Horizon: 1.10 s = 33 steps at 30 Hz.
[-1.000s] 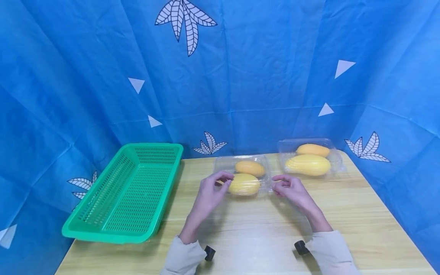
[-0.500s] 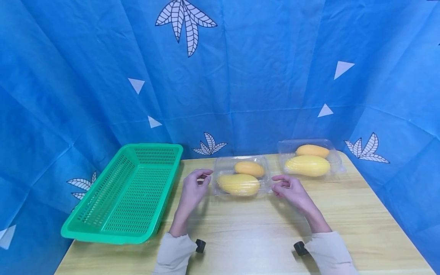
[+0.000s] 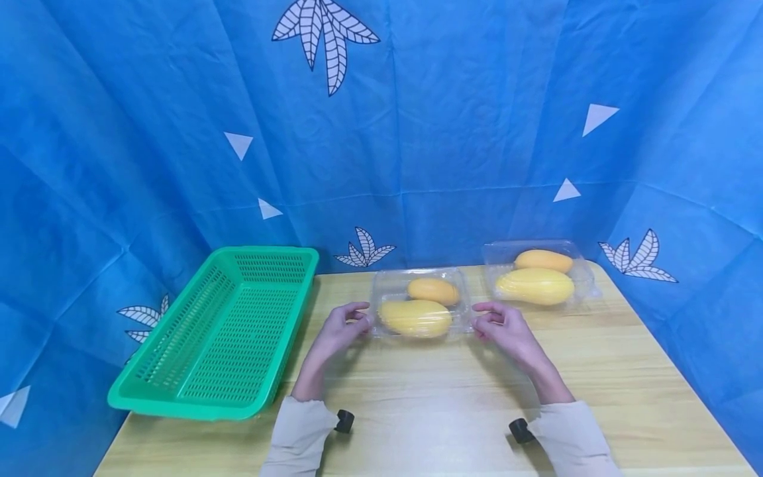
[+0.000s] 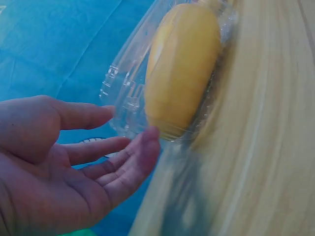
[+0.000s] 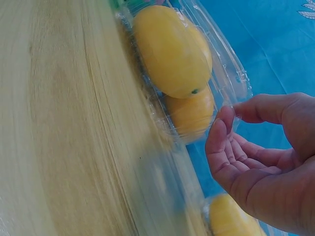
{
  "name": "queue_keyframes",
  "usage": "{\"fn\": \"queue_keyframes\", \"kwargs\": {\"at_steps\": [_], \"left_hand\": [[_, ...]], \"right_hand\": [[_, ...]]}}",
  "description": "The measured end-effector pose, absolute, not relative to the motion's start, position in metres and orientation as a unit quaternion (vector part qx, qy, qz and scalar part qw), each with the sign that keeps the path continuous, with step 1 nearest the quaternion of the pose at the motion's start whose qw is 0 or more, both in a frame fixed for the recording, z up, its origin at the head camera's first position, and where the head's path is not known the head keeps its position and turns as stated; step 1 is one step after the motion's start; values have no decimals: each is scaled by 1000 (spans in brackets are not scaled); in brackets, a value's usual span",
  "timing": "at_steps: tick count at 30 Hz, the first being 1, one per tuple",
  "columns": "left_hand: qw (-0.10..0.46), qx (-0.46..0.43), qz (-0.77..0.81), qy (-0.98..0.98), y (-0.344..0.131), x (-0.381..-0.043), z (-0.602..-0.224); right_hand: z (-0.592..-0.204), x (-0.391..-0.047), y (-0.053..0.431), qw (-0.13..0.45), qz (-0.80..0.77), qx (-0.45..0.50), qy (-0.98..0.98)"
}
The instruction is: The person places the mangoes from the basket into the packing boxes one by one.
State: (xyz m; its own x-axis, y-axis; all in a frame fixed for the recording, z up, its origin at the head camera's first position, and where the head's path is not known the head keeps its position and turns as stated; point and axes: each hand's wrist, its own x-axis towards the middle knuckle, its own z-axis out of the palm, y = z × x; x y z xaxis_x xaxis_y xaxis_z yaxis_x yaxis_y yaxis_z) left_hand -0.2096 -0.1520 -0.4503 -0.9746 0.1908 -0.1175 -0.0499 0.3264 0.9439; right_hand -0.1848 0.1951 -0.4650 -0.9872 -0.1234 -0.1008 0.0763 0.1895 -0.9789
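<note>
A clear plastic clamshell box (image 3: 390, 285) lies on the table with a large yellow fruit (image 3: 415, 318) in front and a smaller orange fruit (image 3: 433, 291) behind. My left hand (image 3: 341, 329) is at its left edge. In the left wrist view the thumb and fingers of the left hand (image 4: 74, 162) are spread around the box's near corner, fairly straight. My right hand (image 3: 507, 331) pinches the box's right edge; in the right wrist view, thumb and index tips of the right hand (image 5: 266, 152) meet at the plastic rim.
A second clear box (image 3: 501, 253) with a large yellow fruit (image 3: 534, 286) and a smaller orange fruit (image 3: 544, 260) stands at the back right. A green perforated basket (image 3: 286, 344) stands on the left. Blue patterned cloth (image 3: 453, 132) hangs behind the wooden table (image 3: 417, 411).
My left hand has drawn back leftward off the front of the box, then come in to its left edge. The right hand has stayed at the right edge.
</note>
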Motion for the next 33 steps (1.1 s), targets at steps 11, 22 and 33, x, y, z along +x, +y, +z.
{"fn": "queue_keyframes", "kwargs": {"at_steps": [11,22,33], "left_hand": [[169,12,662,730,-157,-214,-459],[224,23,707,671,-165,-217,-467],[233,32,712,662,-168,-218,-467]], "right_hand": [[-465,-184,194,73,-634,-11,770],[-454,-178,196,19,-526,-11,850],[-435,-171,183,-48,-478,-67,874]]}}
